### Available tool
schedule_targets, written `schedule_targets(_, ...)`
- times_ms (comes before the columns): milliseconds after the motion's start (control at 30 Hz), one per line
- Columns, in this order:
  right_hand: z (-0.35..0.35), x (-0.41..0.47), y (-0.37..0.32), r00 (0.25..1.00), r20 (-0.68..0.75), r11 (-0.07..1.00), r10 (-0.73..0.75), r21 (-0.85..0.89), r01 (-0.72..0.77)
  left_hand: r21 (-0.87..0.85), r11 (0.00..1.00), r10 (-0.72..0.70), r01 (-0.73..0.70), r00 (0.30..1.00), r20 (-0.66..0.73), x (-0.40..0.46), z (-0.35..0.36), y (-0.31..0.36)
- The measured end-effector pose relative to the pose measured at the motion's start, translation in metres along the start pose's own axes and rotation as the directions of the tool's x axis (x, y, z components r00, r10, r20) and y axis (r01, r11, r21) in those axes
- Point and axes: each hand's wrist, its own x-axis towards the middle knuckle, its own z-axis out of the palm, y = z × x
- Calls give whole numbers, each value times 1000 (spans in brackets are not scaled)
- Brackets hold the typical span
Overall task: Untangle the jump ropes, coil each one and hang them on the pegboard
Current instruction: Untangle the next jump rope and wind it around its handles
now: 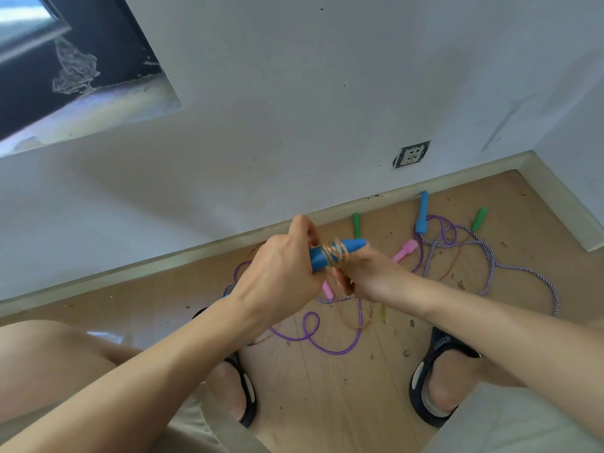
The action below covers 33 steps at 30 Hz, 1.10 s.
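Left hand: the left hand (277, 273) is curled round the near end of a blue handle (336, 253), thumb up over the top, holding it roughly level above the floor.
Right hand: the right hand (369, 276) sits just right of and slightly below that grip, fingers bent in under the handle; it appears to pinch the thin cord there, though the fingertips are partly hidden.
Wound cord: an orange-gold cord (335, 253) is wrapped in several turns round the middle of the held handle, directly between the two hands and touching both.
Handle tip: the free end of the held handle points away to the right, past the right hand's knuckles.
Below the grip: a purple rope (310, 325) loops on the wooden floor (327, 403) under the hands, between the two sandalled feet; thin orange strands trail down from the hands towards it.
Beyond the grip, right: a second blue handle (422, 212) lies near the skirting, joined to a white-and-purple twisted rope (490, 256) that runs out to the right and crosses the purple one.
Pink handles: one pink handle (406, 250) lies just past the right hand; another pink piece (327, 289) shows beneath the hands, partly hidden.
Green handles: one green handle (356, 221) lies beyond the grip by the skirting, the other green handle (479, 218) well off to the right.
Wall: a socket (411, 154) sits on the wall above the ropes.
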Motion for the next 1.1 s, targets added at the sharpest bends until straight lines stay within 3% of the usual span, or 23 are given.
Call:
schedule_targets(100, 13, -13, -9, 996, -88, 997, 21, -75, -27, 7, 995, -105, 104, 994, 12, 10, -1, -8)
schedule_targets(233, 23, -28, -10, 985, -89, 962, -146, -246, 121, 67, 979, -198, 194, 978, 70, 15, 4, -15)
schedule_targets(333, 20, -33, -11, 968, -77, 921, -237, -334, 199, 193, 965, -204, 178, 971, 126, 15, 6, -12)
schedule_targets(400, 11, -34, -13, 943, -48, 824, -330, -501, 263, 256, 955, -188, 151, 974, 126, 14, 7, -11)
schedule_targets(467, 6, -34, -11, 892, 20, 631, -452, -700, 335, 309, 941, -189, 142, 973, 129, 15, 8, -13)
schedule_targets(533, 8, -38, -9, 826, 111, 482, -552, -766, 426, 361, 920, -207, 153, 971, 117, 18, 8, -18)
schedule_targets(600, 12, -45, -15, 780, 158, 446, -606, -744, 497, 406, 904, -197, 133, 973, 120, 21, 8, -22)
schedule_targets(700, -2, -38, -31, 755, 59, 527, -653, -680, 510, 394, 919, -94, 6, 974, 206, 16, 17, -18)
schedule_targets(800, -31, -22, -44, 808, -62, 662, -585, -611, 433, 335, 935, 23, -115, 964, 266, 8, 27, -7)
schedule_targets(967, -45, 3, -35, 920, -18, 878, -391, -309, 366, 173, 976, 97, -132, 975, 198, 2, 14, -1)
schedule_targets(1100, -44, 5, -30, 968, 74, 966, -240, -86, 246, -8, 990, 144, -144, 985, 93, -1, 3, 7)
